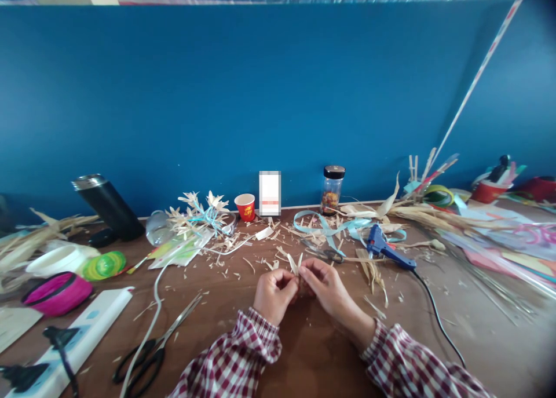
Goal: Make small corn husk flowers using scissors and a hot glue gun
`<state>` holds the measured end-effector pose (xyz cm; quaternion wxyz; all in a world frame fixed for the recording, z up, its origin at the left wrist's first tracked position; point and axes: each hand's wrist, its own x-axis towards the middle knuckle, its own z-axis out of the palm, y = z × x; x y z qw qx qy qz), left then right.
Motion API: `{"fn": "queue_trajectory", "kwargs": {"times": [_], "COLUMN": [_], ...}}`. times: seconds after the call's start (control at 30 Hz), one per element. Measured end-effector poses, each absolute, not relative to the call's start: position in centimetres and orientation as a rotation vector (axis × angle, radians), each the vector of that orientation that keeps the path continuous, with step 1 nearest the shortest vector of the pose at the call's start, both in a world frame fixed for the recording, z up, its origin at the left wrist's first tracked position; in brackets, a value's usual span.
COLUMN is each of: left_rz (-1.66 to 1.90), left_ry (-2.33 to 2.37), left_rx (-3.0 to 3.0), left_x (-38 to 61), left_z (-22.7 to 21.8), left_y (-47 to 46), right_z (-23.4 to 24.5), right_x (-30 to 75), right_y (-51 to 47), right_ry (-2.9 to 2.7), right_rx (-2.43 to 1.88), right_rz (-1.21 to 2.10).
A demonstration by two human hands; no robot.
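Note:
My left hand [274,294] and my right hand [324,285] meet over the middle of the brown table [304,346]. Both pinch a small pale piece of dried husk [296,265] whose pointed strips stick up between the fingertips. Both sleeves are red-and-white check. Husk scraps [243,253] lie scattered just beyond the hands. A blue glue gun [384,248] rests a short way to the right of my right hand, its black cord running toward the table's near edge. Black-handled scissors [152,351] lie to the left of my left arm.
Finished husk flowers [200,212], a red cup [245,207], a jar [332,189] and light-blue ribbon [325,224] line the blue wall. A black flask [108,207], white bowl [58,260], pink pouch [56,294] and power strip [82,334] sit left. Dried husks and coloured paper [478,224] pile up right.

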<state>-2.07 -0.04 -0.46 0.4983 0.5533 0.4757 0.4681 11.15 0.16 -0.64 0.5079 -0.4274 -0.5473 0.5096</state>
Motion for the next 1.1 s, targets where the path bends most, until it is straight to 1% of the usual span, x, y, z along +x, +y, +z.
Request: {"fn": "queue_trajectory", "kwargs": {"times": [0.3, 0.6, 0.83, 1.03, 1.1], "left_rz": [1.051, 1.080, 1.030, 1.164, 1.199], "left_ry": [1.096, 1.043, 0.977, 1.183, 1.167], "left_rx": [1.191, 1.105, 1.027, 0.957, 0.901], "left_x": [-1.7, -1.6, -2.1, -2.6, -2.7], "left_z": [0.0, 0.2, 0.5, -0.3, -0.4], "left_y": [-0.1, -0.1, -0.2, 0.6, 0.7], "right_z": [-0.3, -0.4, -0.3, -0.5, -0.6], "right_x": [11.4, 11.3, 11.5, 11.7, 11.7], "right_y": [0.4, 0.3, 0.3, 0.4, 0.4], "right_ry": [-1.300, -1.268, -1.206, -1.084, -1.056], "right_rx": [-1.038, -1.036, -1.046, -1.061, -1.063], "right_rz": [1.219, 1.236, 1.254, 1.247, 1.260]}}
